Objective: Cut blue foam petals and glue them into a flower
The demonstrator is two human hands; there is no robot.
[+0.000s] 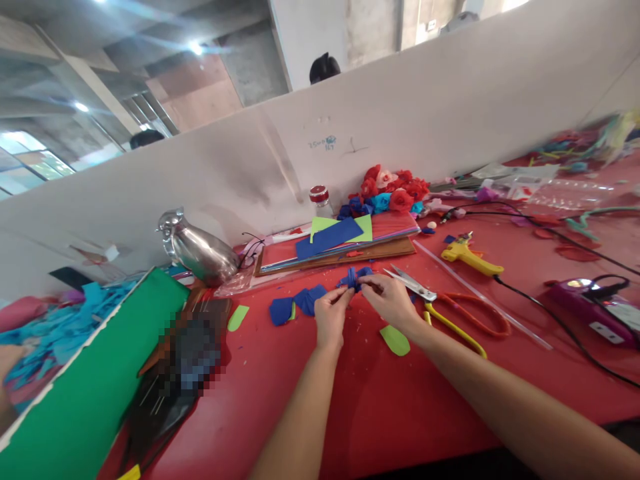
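Between my two hands, above the red table (280, 400), is a small blue paper piece (352, 277) with folded or rolled layers. My left hand (332, 313) pinches it from the left, fingers closed. My right hand (391, 297) pinches its right side, fingers closed too. Cut blue petals (304, 301) lie just left of my left hand. A green petal (395, 340) lies beneath my right forearm, and another green petal (239, 318) is farther left. Scissors (425, 293) with orange and yellow handles lie spread beside my right hand.
Behind my hands are stacked paper sheets (390, 230), paper flowers (395, 190) and a jar (320, 199). A metal jug (200, 250) and a green board (90, 393) are left. Right are a yellow glue gun (470, 257), cables and a purple device (595, 310).
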